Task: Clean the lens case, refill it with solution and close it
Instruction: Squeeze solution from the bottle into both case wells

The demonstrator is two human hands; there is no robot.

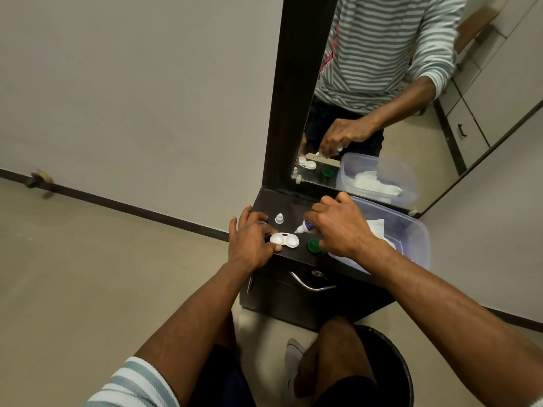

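The white two-well lens case (284, 240) lies open on the dark cabinet top (293, 201). My left hand (252, 240) pinches its left end between thumb and fingers. My right hand (342, 227) grips a small solution bottle (305, 227), tilted with its white nozzle pointing down-left over the case's right well. A green case lid (313, 245) lies just right of the case, under my right hand. The bottle's clear cap (279, 218) stands behind the case. Another lid is mostly hidden behind my left fingers.
A clear plastic tub (411, 230) with white tissue in it fills the right side of the cabinet top. A tall mirror (382, 98) stands behind. A drawer with a metal handle (311, 284) is below the front edge, and a dark bin (393, 365) sits by my legs.
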